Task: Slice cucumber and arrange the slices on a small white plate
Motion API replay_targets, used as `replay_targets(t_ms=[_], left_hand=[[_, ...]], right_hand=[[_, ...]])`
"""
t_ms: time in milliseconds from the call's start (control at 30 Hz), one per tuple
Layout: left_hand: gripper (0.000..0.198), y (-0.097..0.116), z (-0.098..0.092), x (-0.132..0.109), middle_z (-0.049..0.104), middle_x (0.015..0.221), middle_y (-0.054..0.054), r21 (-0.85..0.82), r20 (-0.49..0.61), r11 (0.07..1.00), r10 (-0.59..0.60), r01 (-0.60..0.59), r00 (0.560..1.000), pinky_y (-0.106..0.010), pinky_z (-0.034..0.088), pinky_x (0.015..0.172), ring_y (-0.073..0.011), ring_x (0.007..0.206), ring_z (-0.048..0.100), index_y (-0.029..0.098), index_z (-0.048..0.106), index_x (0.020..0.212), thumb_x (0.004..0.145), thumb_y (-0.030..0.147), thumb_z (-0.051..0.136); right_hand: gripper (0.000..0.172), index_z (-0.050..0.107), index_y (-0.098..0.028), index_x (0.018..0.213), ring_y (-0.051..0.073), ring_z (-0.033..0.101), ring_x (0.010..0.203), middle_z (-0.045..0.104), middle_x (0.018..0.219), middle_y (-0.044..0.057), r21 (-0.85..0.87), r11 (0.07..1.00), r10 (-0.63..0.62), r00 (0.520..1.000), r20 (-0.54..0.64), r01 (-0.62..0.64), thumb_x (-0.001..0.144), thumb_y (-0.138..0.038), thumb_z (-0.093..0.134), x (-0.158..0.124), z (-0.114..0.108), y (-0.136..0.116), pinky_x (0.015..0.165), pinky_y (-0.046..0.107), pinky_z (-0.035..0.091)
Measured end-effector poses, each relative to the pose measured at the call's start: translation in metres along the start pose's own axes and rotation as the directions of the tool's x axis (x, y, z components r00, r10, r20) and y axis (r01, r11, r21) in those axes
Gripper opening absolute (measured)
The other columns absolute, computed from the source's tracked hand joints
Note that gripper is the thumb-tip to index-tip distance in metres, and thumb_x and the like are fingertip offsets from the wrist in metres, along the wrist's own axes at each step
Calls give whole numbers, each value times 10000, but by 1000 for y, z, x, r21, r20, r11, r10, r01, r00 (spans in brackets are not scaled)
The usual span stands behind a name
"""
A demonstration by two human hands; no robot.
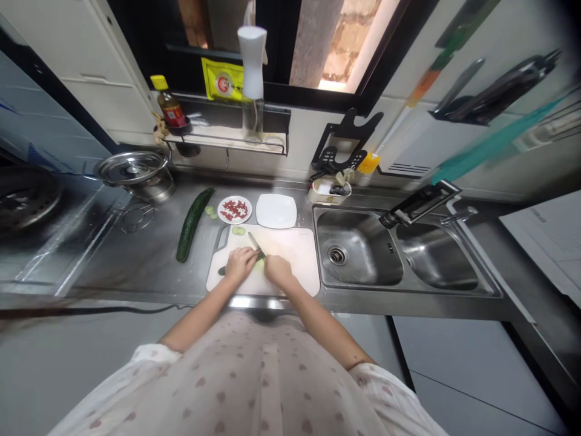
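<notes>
A white cutting board (290, 248) lies on the steel counter in front of me. My left hand (239, 264) is curled over a dark green cucumber piece (222, 270) on the board, pressing it down. My right hand (278, 270) is closed round the handle of a knife (255, 243), whose blade points away toward the board's far left. Two cucumber slices (238, 231) sit at the board's far edge. A whole cucumber (193, 223) lies on the counter to the left.
Behind the board stand a small plate of red pieces (235, 209) and an empty white plate (276, 211). A double sink (363, 254) with faucet (420, 204) is to the right. A steel pot (136, 172) and a wire trivet (136, 217) are at left.
</notes>
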State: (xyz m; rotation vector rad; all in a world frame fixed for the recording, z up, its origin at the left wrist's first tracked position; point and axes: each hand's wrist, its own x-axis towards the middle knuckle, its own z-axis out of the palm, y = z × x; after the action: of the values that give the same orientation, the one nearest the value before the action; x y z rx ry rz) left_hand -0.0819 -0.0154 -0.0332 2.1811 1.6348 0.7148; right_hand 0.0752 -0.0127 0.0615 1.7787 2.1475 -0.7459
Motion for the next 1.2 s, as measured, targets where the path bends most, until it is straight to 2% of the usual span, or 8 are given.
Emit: replay_targets(t_ms=[133,433,833,1200], left_hand=[[253,0,0,0,652,918,-57,15,2,1000,-8,8,1000,-321,390,792,-188,877,542,236,703,1002,939,329,476],[261,1,1,0,655,893,-49,-2,-9,1000,-14,14,1000,-315,387,780,-184,852,541,233,701,985,944,342,467],[254,2,0,0,655,908,-53,0,-1,1000,-9,9,1000,-319,386,787,-185,867,544,235,698,991,942,331,468],[222,-1,4,0,659,929,-54,5,-4,1000,-11,11,1000,-326,386,792,-186,878,548,242,695,987,929,311,493]], right_hand=[[340,639,-130,1122,206,641,1023,684,1091,149,8,1000,-13,1000,-2,13,912,-132,370,1,0,0,814,269,463],[324,635,-142,1102,232,656,988,694,1032,157,-36,999,13,1000,27,-12,927,-167,363,-23,11,17,779,301,472],[330,642,-147,1106,205,653,1000,694,1055,142,1,1000,-7,1000,-29,7,905,-135,381,2,10,4,810,284,465],[315,637,-142,1082,223,663,978,693,1026,155,-53,999,-8,999,-35,6,916,-132,369,-12,21,16,776,296,473]])
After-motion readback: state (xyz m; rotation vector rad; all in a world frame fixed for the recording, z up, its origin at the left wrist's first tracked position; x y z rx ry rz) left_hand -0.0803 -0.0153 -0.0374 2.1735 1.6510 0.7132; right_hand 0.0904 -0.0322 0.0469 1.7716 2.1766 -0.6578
